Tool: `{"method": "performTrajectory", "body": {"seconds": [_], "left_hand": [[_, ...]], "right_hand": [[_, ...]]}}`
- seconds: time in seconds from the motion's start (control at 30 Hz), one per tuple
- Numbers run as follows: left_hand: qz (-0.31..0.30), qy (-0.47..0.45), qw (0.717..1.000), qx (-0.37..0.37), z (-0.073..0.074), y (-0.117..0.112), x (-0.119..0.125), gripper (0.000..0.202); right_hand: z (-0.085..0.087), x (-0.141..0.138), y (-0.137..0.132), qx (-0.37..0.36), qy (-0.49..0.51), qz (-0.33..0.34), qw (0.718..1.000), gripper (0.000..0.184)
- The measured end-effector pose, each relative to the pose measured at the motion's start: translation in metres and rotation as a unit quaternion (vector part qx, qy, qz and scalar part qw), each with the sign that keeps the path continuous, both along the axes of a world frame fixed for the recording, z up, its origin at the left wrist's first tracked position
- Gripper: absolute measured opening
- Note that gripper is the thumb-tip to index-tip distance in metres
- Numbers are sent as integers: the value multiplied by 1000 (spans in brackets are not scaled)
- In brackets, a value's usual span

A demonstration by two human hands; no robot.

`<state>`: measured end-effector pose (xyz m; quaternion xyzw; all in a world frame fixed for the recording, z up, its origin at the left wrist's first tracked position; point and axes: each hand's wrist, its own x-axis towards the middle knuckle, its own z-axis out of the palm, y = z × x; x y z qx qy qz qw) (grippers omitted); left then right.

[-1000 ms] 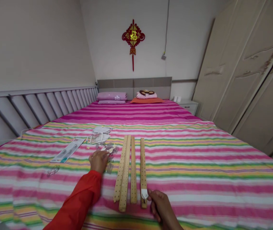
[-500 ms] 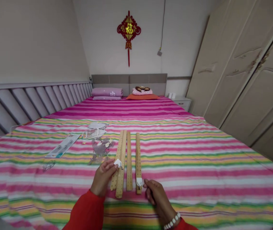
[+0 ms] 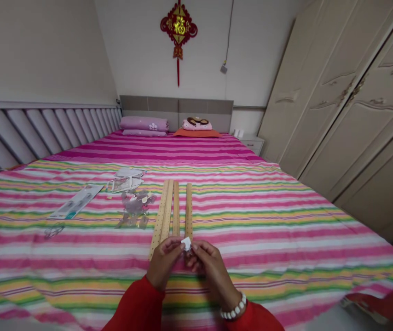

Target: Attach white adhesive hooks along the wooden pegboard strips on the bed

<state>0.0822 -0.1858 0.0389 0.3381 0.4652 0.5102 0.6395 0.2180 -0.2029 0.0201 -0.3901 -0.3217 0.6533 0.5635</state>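
Observation:
My left hand pinches a small white adhesive hook by its square backing. My right hand, with a white beaded bracelet at the wrist, has its thumb and fingertips closed at the hook's right edge. Both hands are above the near ends of several wooden strips with rows of small holes. The right strip lies slightly apart; its near end is hidden behind the hook and fingers. At the left lie a slanting strip and others close beside it.
Left of the strips are scraps of clear plastic, white packaging, a long hook package and thin wire-like rings. All rest on a striped bedsheet. Folded bedding lies by the headboard; wardrobes stand right.
My left hand has carried the hook rightward, and my right hand has come in to meet it, leaving the right strip's near end. The view has shifted slightly.

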Motion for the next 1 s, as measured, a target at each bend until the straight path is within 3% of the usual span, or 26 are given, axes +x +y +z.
{"method": "performTrajectory", "body": {"seconds": [0.17,0.37,0.63,0.87,1.0], "left_hand": [[-1,8,999,46,-5,-3,-2,40],[0,-46,999,2,-8,-6,3,44],[-117,-198,972,-43,-23,-20,18,40],[-91,-190,978,-3,-17,-23,23,34],[-86,-168,982,-27,-9,-23,18,39]], "right_hand": [[4,2,-7,-31,78,13,996,39],[8,-3,-11,15,16,7,1000,52],[21,-8,-24,50,-39,35,997,58],[27,-1,-24,73,-130,-53,987,42],[24,3,-27,113,-173,-93,974,32]]}}
